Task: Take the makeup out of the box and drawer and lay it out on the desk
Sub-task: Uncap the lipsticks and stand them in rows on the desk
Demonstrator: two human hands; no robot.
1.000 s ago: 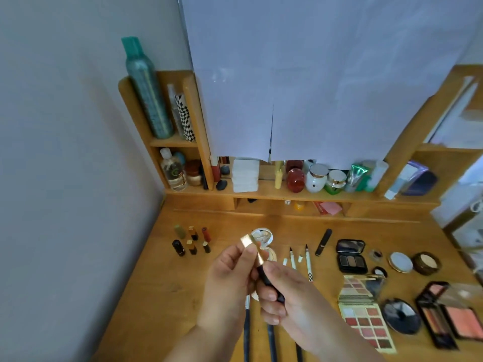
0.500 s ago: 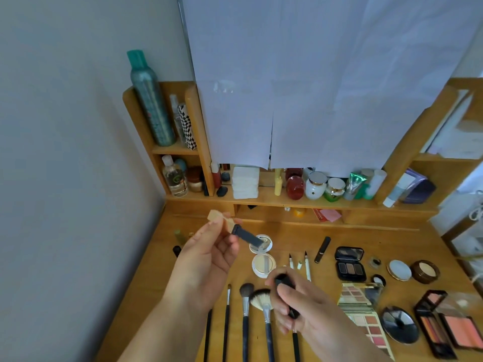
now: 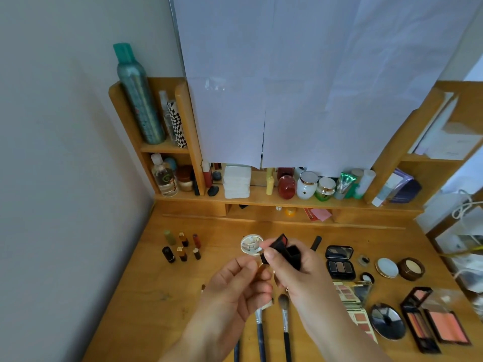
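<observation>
Held in right hand (image 3: 292, 270): small black lipstick case (image 3: 283, 250); left hand (image 3: 235, 286) pinching its gold end. Light, rigid, probably slick. Grip by the flat sides.

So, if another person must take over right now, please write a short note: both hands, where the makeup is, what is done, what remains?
Left hand: pinches a small gold piece, mostly hidden.
Right hand: grips a black lipstick, its red tip showing.
On the desk: six lipsticks upright at left, an open compact in the middle, brushes near the front, an eyeshadow case, palettes and a blush at right.
Done: most makeup is laid out.
Left: set down the lipstick in hand. Box and drawer are out of view, so what remains inside cannot be told.
</observation>
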